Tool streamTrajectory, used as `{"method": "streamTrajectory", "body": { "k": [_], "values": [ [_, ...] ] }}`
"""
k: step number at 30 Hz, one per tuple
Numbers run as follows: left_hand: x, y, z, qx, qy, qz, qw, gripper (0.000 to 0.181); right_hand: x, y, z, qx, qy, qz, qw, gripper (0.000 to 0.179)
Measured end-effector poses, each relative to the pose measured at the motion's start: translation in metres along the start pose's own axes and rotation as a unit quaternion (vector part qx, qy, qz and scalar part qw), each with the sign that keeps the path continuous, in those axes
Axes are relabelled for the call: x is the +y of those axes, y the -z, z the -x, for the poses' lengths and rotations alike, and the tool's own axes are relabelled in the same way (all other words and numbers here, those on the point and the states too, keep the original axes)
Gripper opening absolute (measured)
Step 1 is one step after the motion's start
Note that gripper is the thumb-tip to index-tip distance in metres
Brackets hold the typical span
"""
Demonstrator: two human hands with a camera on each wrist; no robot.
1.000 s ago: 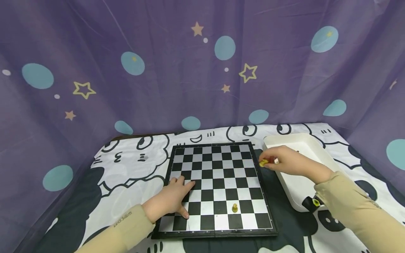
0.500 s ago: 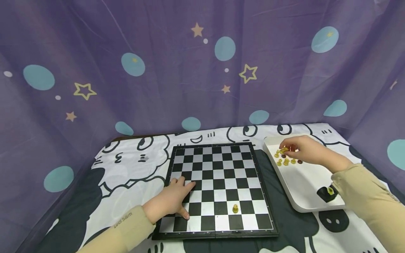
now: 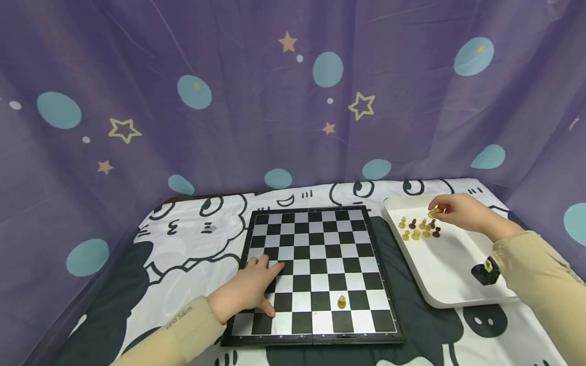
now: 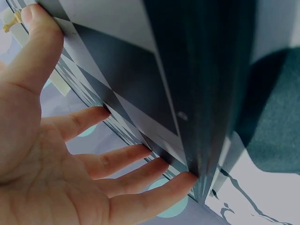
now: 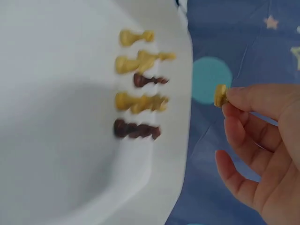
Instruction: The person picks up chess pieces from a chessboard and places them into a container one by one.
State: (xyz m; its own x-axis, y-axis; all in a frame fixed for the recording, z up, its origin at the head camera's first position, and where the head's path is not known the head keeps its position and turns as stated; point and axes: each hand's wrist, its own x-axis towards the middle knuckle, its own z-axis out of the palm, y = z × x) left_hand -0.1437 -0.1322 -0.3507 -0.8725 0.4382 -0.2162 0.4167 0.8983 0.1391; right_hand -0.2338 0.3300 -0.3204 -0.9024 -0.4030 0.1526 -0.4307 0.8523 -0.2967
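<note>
My left hand (image 3: 247, 287) rests on the left side of the black-and-white chessboard (image 3: 299, 267), fingers spread; in the left wrist view the fingertips (image 4: 185, 180) meet the squares and the black frame. Between thumb and index finger, my right hand (image 3: 462, 213) pinches a yellow chess piece (image 5: 220, 95), its base turned toward the tray in the right wrist view. This hand is over the far part of the white tray (image 3: 450, 300). Below it, several yellow chess pieces (image 3: 415, 235) and a few dark brown ones (image 3: 437, 232) stand in the tray. One yellow pawn (image 3: 341, 302) stands on the board's near right part.
The tray lies right of the board, its raised rim between the board and the pieces. A cartoon-print cloth (image 3: 183, 223) covers the table. Behind it hangs a purple curtain (image 3: 247, 137) with stars and blue ovals.
My right hand has gone from the board's right edge to over the tray, then farther right, still pinching a yellow piece. More standing pieces are now uncovered. The left hand stays put.
</note>
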Motion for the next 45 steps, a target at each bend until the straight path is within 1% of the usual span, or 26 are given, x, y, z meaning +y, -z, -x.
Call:
{"method": "streamTrajectory", "body": {
  "k": [5,10,15,18,22,30,36,45],
  "values": [
    [0.0,0.0,0.0,0.002,-0.001,-0.001,1.0,0.103,0.013,-0.004,0.0,-0.012,-0.017,0.001,0.9998,0.011],
    [0.0,0.0,0.0,0.002,0.0,-0.001,1.0,0.102,0.02,-0.006,-0.002,-0.019,-0.032,0.013,0.9992,0.01],
    [0.0,0.0,0.0,0.0,0.0,-0.002,1.0,0.101,0.031,-0.012,-0.003,-0.034,-0.062,0.018,0.9973,0.012],
    [0.001,0.0,0.0,-0.001,0.0,-0.002,1.0,0.101,0.037,-0.016,-0.003,-0.044,-0.072,0.018,0.9963,0.012],
    [0.001,0.001,-0.001,-0.001,0.003,-0.006,1.0,0.102,0.043,-0.02,-0.002,-0.046,-0.076,0.021,0.9959,0.012],
    [0.0,0.0,-0.002,-0.003,0.006,-0.008,0.9999,0.103,0.049,-0.028,-0.003,-0.051,-0.07,0.024,0.996,0.013],
    [0.001,0.002,-0.001,-0.005,0.007,-0.009,0.9999,0.103,0.051,-0.03,-0.005,-0.052,-0.077,0.019,0.9955,0.014],
    [0.001,0.001,-0.001,-0.005,0.007,-0.005,0.9999,0.104,0.053,-0.034,-0.006,-0.073,-0.097,0.024,0.9923,0.016]
  ]
}}
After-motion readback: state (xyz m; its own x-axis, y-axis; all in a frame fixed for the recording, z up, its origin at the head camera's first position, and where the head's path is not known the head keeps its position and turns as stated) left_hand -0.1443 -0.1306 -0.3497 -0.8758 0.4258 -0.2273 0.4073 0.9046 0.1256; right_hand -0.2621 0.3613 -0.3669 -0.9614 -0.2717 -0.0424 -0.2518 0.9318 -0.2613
